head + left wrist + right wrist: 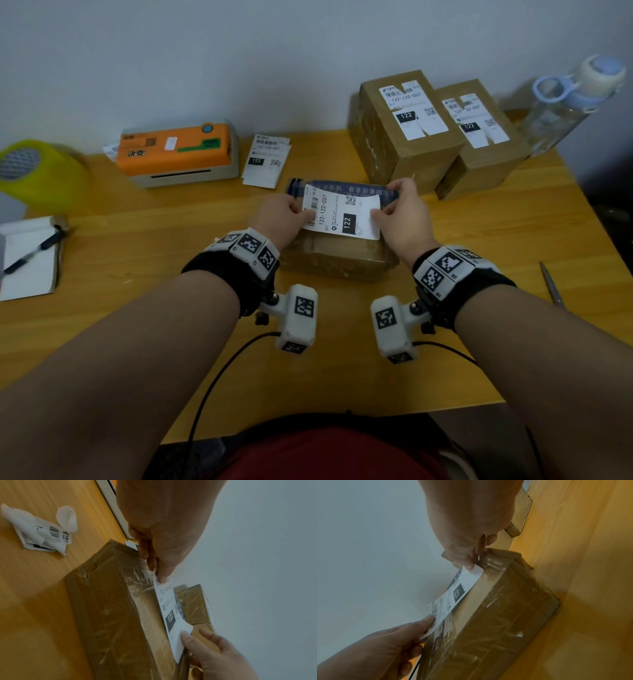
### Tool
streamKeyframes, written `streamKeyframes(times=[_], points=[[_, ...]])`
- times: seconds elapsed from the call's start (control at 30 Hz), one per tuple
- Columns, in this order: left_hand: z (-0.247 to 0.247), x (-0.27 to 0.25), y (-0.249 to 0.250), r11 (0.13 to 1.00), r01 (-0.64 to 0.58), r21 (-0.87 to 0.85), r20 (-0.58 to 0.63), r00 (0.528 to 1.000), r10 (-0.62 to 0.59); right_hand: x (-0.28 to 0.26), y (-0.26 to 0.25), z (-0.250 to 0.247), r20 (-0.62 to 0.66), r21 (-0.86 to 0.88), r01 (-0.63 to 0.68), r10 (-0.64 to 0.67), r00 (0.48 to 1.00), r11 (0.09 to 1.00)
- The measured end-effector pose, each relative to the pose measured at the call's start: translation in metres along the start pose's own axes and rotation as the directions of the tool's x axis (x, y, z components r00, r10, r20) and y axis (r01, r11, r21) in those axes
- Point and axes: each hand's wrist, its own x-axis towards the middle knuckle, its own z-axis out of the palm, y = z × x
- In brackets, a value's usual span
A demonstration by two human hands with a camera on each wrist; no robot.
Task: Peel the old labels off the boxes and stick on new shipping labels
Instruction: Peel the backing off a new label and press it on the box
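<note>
A brown taped cardboard box (339, 260) lies on the table in front of me. Just over its top I hold a white shipping label (342, 214) printed "122-122-C07", stretched flat between both hands. My left hand (305, 211) pinches the label's left end (158, 580) with thumb on top. My right hand (378, 215) pinches the right end (475, 570) the same way. In the wrist views the label (169, 609) tilts slightly off the box top (496, 615). Whether its near edge touches the cardboard I cannot tell.
Two labelled boxes (407, 126) (479, 137) stand at the back right beside a water bottle (568, 102). An orange label printer (178, 150), a label stack (267, 161), a yellow tape roll (34, 171), a notepad with pen (30, 257), crumpled peeled labels (42, 531), and a metal tool (551, 284) lie around.
</note>
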Motion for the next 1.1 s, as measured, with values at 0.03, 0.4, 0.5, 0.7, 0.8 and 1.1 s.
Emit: streamKeyframes(times=[0.03, 0.4, 0.5, 0.7, 0.8, 1.1], points=[[0.0, 0.0, 0.0, 1.0, 0.002, -0.001, 0.0, 1.0, -0.002, 0.0, 0.0, 0.0, -0.002, 0.0, 0.001, -0.001, 1.0, 1.0], [0.002, 0.002, -0.001, 1.0, -0.009, -0.008, 0.017, 1.0, 0.009, -0.014, -0.013, 0.015, 0.391, -0.546, 0.553, -0.393, 0.832, 0.629], [0.003, 0.002, 0.0, 0.998, -0.033, 0.048, 0.015, 0.999, 0.033, -0.017, -0.009, 0.037, 0.585, -0.529, 0.565, -0.211, 0.783, 0.633], [0.004, 0.002, 0.001, 0.999, -0.026, 0.034, 0.043, 0.999, 0.024, -0.013, 0.017, 0.003, 0.504, -0.649, 0.425, -0.061, 0.861, 0.631], [0.005, 0.002, -0.001, 1.0, -0.025, 0.014, 0.053, 0.998, 0.024, -0.016, 0.016, -0.004, 0.469, -0.713, 0.389, -0.016, 0.883, 0.584], [0.005, 0.002, -0.003, 0.999, -0.029, -0.021, 0.046, 0.998, 0.03, -0.019, -0.017, 0.037, 0.508, -0.642, 0.446, -0.089, 0.857, 0.624]])
